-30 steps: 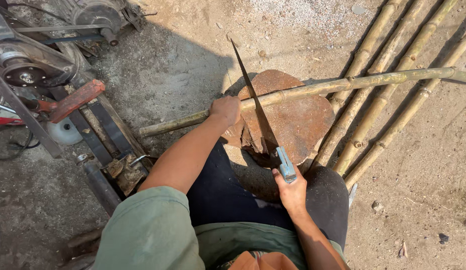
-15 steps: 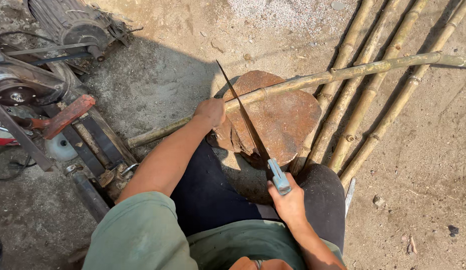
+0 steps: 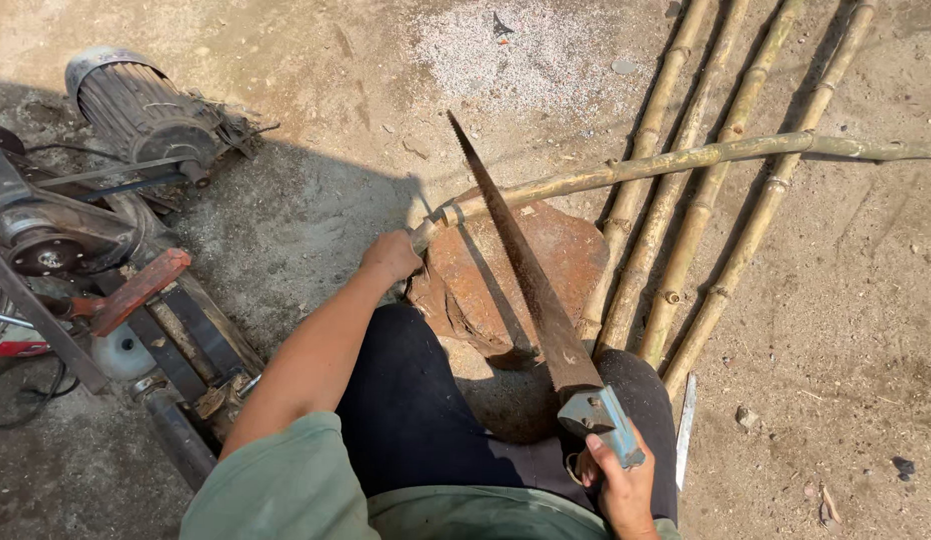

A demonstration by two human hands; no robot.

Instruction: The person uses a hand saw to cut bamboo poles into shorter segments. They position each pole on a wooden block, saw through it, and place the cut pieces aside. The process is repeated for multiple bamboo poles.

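My left hand (image 3: pixel 391 256) grips the near end of a long bamboo pole (image 3: pixel 686 159) that lies across a reddish-brown rock (image 3: pixel 546 255). My right hand (image 3: pixel 618 478) holds the grey handle of a rusty hand saw (image 3: pixel 521 270). The saw blade slants up and away over the rock, its edge crossing the pole just right of my left hand. My dark-trousered legs sit below the rock.
Three bamboo poles (image 3: pixel 706 200) lie side by side on the sandy ground to the right, running under the held pole. A belt-driven machine with a ribbed motor (image 3: pixel 136 110) and metal frame (image 3: pixel 116 300) stands at the left. A thin metal strip (image 3: pixel 686 430) lies by my right knee.
The pole has slid to the right, so my left hand now holds its end and no length sticks out to the left. The saw's tip has pushed further forward across the pole.
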